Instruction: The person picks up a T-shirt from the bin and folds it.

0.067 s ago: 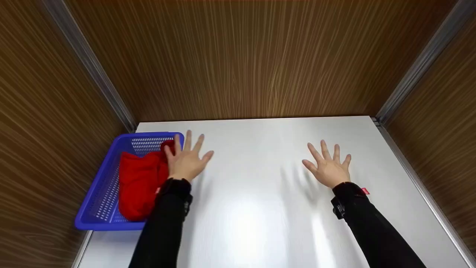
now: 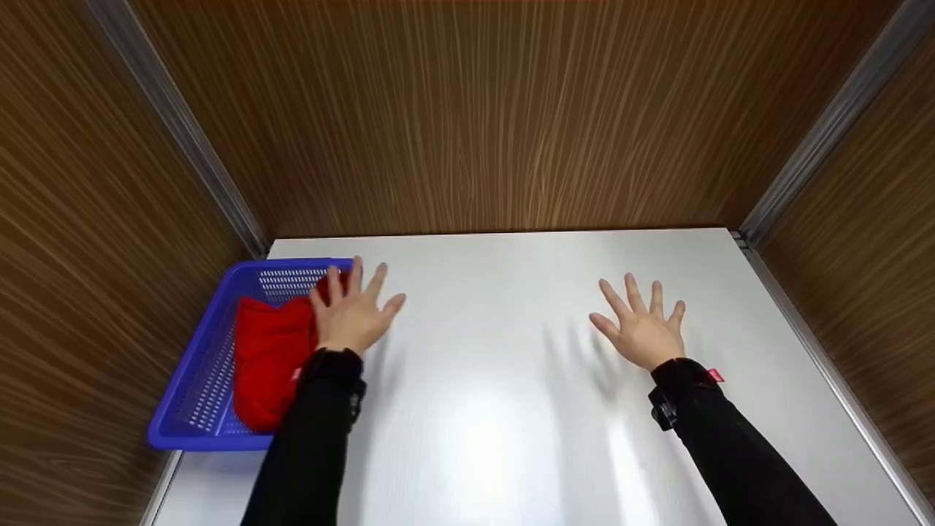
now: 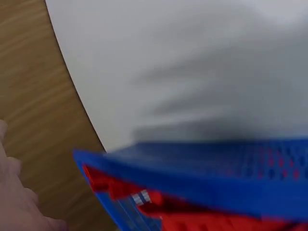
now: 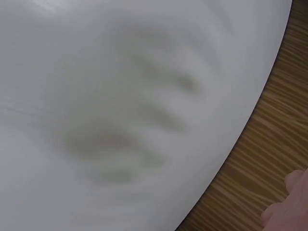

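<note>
The near-right part of the basket (image 2: 196, 380) is hidden behind the left forearm, and part of the cloth (image 2: 266, 358) is covered by the left hand (image 2: 349, 315). In the left wrist view the basket rim (image 3: 202, 168) is blurred, the red cloth (image 3: 211, 219) is cut off at the lower edge, and only a sliver of the hand is seen at the frame's left border. The right wrist view is blurred as well; a faint reflection of spread fingers lies on the table (image 4: 120, 96), and only fingertips are seen at the lower right corner.

The basket is set at the table's (image 2: 511, 380) left edge, near the far left corner, with its long axis running from the near edge toward the far edge. The cloth is bunched inside it, elongated the same way.

The left hand is held flat with fingers spread, released, over the basket's right rim and the cloth; whether it touches them cannot be told. The right hand (image 2: 643, 329) is likewise spread and released, nothing grasped, over the table's right half, well apart from the basket.
</note>
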Demonstrator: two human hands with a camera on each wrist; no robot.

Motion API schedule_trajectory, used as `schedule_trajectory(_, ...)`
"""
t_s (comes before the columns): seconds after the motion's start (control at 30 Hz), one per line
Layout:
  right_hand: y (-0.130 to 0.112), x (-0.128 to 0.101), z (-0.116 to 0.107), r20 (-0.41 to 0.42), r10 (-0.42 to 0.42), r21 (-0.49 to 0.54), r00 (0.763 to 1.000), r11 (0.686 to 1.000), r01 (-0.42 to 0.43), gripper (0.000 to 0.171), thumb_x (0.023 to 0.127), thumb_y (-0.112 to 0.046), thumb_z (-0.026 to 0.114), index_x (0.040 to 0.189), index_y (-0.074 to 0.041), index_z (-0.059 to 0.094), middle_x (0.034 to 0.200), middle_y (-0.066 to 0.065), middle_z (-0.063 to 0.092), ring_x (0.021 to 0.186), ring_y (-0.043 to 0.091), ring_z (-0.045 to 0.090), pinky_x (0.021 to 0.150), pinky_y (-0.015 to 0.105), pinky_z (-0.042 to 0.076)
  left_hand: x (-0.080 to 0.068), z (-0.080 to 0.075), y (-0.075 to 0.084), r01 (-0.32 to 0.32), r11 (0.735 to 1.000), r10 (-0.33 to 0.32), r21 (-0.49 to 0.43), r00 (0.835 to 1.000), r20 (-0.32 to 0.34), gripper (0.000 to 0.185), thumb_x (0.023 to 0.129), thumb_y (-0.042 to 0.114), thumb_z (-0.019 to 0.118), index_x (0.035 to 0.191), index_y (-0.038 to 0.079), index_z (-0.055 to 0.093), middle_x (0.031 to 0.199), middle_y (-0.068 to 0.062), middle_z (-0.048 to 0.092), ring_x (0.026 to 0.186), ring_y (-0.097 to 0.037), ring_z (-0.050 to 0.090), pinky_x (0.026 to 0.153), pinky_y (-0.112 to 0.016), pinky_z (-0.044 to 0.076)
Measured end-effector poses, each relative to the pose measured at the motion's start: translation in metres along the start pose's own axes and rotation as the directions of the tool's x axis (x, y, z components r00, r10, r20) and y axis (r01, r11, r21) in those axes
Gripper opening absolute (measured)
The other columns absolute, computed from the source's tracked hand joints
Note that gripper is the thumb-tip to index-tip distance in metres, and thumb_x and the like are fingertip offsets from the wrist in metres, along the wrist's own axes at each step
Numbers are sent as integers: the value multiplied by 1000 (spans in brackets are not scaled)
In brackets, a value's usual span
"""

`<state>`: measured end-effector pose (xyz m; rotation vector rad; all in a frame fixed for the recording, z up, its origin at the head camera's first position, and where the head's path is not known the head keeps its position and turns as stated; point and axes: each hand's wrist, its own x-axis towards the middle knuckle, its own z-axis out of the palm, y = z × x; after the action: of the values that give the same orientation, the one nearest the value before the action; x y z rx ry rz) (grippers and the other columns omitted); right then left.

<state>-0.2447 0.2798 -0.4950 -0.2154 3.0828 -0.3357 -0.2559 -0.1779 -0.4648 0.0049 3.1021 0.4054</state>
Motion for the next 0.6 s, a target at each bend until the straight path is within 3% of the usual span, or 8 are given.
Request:
schedule_trajectory(0.13, -14, -3, 1, -22, -49, 7, 999, 999, 49, 74, 102, -68, 33, 165, -31, 17, 171, 17, 6, 152, 56, -3, 108, 83, -3, -8, -13, -35, 118, 988, -110, -99, 991, 77, 72, 104, 60, 31, 165, 26, 13, 171, -17, -1, 150, -57, -9, 108, -83, -5)
schedule_trajectory(0.3, -35, -5, 4, -29, -125, 12, 992, 992, 125, 72, 102, -68, 33, 164, -34, 17, 172, 13, 5, 153, 52, -3, 111, 80, -1, -23, -21, -77, 259, 949, -216, -178, 950, 227, 70, 107, 53, 27, 165, 21, 4, 167, -25, -13, 144, -66, -13, 103, -88, -1)
schedule_trajectory(0.47, -52, -11, 5, -24, -187, -4, 982, 982, 187, 71, 103, -66, 34, 164, -34, 18, 172, 10, 5, 154, 50, -2, 113, 79, 0, -41, -21, -95, 288, 929, -174, -230, 893, 416, 77, 104, 39, 46, 164, 12, 5, 161, -38, -16, 140, -72, -7, 105, -86, 7)
schedule_trajectory(0.6, -65, -17, 6, -29, -250, -10, 968, 968, 250, 69, 103, -64, 37, 164, -34, 21, 172, 9, 8, 154, 50, 2, 113, 79, 1, -51, -13, -100, 251, 952, -133, -175, 854, 502, 95, 93, 36, 64, 162, 5, 6, 159, -45, 0, 145, -65, 8, 111, -78, 17)
